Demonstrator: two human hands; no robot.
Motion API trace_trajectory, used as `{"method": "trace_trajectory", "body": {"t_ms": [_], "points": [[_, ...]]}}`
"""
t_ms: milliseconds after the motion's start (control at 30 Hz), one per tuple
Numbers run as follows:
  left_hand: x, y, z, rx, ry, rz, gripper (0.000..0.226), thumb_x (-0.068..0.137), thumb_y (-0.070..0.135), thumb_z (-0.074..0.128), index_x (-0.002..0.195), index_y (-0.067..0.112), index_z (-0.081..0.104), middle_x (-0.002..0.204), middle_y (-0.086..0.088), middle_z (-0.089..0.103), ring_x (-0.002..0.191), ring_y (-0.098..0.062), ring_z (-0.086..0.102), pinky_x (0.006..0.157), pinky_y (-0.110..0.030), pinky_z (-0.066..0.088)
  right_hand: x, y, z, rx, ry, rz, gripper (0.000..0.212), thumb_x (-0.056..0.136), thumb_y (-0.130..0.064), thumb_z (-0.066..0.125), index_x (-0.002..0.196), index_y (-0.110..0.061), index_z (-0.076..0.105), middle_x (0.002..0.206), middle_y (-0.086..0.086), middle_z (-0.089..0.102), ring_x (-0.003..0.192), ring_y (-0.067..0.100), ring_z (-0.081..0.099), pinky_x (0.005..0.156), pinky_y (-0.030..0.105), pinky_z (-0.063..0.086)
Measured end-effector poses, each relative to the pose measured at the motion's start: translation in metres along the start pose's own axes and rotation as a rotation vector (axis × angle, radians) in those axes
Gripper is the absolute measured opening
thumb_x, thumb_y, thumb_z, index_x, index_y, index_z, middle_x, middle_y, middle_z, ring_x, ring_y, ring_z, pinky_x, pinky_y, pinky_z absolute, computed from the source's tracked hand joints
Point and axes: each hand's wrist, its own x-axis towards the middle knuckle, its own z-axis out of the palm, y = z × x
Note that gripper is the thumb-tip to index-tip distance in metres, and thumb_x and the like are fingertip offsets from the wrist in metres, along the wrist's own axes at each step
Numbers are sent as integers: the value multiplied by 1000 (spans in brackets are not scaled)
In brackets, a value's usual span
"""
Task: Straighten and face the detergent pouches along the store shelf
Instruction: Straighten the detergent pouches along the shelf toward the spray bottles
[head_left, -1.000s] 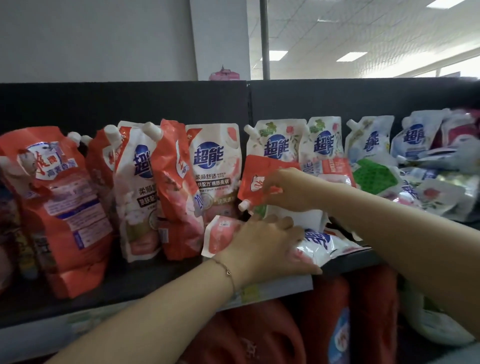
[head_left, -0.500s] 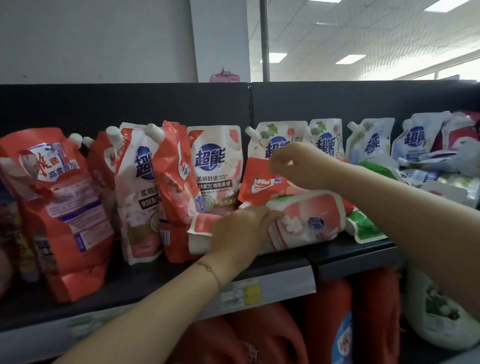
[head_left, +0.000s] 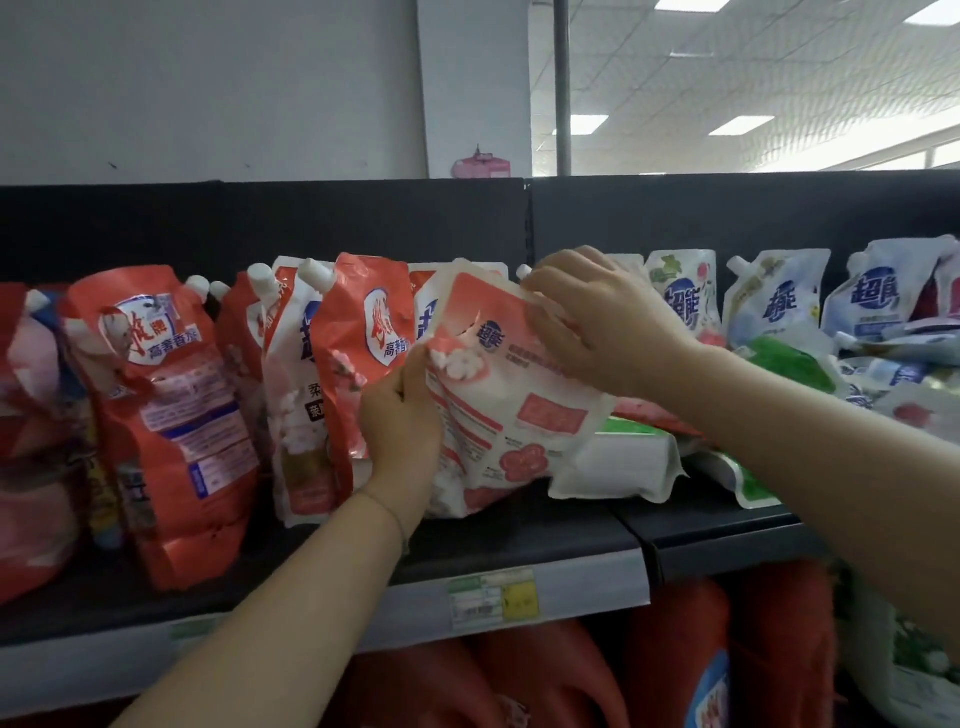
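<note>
Shelf (head_left: 519, 540) edge nearest, price tag (head_left: 493, 597) on its front. Left hand (head_left: 402, 421) clenched on the pink pouch (head_left: 509, 400) at its left edge; right hand (head_left: 605, 322) gripped its top. Pouch stood tilted on the shelf, red pouches (head_left: 358, 353) left, blue-white pouches (head_left: 774, 296) behind right.

Glossy plastic pouch (head_left: 498, 395); matt black shelf (head_left: 545, 530).

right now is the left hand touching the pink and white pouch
Touching. The head view shows the left hand wrapped around the left edge of the pink and white pouch, thumb lying on its front, while the right hand grips its top.
</note>
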Motion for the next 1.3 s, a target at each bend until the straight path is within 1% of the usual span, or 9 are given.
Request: {"method": "trace_trajectory", "body": {"t_ms": [133, 233, 333, 433, 600, 733, 1000, 1100, 1300], "points": [[7, 14, -12, -66, 87, -51, 51, 97, 47, 47, 75, 4, 63, 74, -7, 68, 70, -21, 64, 70, -34, 53, -4, -15, 15, -98, 149, -64, 51, 95, -34, 40, 137, -7, 48, 141, 16, 48, 131, 33, 41, 106, 51, 34], [13, 23, -27, -63, 168, -35, 42, 100, 41, 45, 73, 14, 61, 67, 6, 66, 67, -10, 65, 68, -28, 55, -8, -26, 25, -201, 119, -214, 50, 89, -38, 44, 134, -17, 51, 149, 15, 41, 138, 32, 27, 112, 51, 20], [22, 10, -48, -69, 276, -119, 42, 98, 48, 44, 84, 13, 63, 77, 1, 67, 79, -21, 69, 69, -32, 57, -23, -44, 46, -210, 13, -342, 50, 89, -48, 47, 130, -21, 55, 147, 12, 43, 134, 29, 33, 106, 50, 35], [22, 6, -70, -28, 343, -120, 44, 100, 46, 40, 76, 14, 59, 75, 2, 65, 66, -12, 64, 53, -20, 49, -40, -63, 70, -125, -72, -389, 57, 82, -55, 62, 128, -20, 58, 142, 10, 49, 125, 29, 46, 92, 47, 51], [34, 4, -106, 201, 390, 35, 42, 103, 31, 38, 68, 11, 49, 67, 3, 54, 56, -7, 50, 50, -18, 41, -48, -94, 105, -95, -117, -495, 53, 87, -57, 55, 133, -29, 53, 143, 3, 48, 129, 39, 41, 91, 48, 49], [35, -1, -122, 388, 352, 137, 12, 99, 13, 44, 106, 10, 53, 95, 1, 57, 79, -9, 54, 60, -6, 38, -34, -119, 111, -47, -99, -457, 52, 79, -51, 67, 125, -29, 52, 136, 6, 53, 121, 44, 46, 84, 48, 49], [9, -8, -121, 665, 363, 479, 40, 84, 5, 61, 121, 3, 47, 128, -19, 43, 119, -25, 37, 100, -22, 31, -31, -111, 98, 279, -56, -388, 29, 87, -26, 60, 108, -7, 63, 113, 10, 59, 107, 32, 53, 83, 45, 52], [5, -6, -108, 767, 249, 707, 19, 85, 14, 54, 102, 8, 55, 109, -11, 54, 108, -26, 45, 96, -35, 33, -35, -92, 87, 225, -55, -314, 17, 87, -22, 57, 94, -7, 63, 98, 9, 61, 91, 28, 55, 75, 42, 52], [-12, 7, -60, 714, -169, 902, 14, 84, 13, 45, 81, 12, 59, 77, 0, 58, 78, -15, 45, 73, -30, 35, -45, -56, 62, 154, -127, -155, 22, 89, -25, 46, 86, -10, 62, 86, 5, 59, 79, 24, 53, 63, 39, 50]]}}
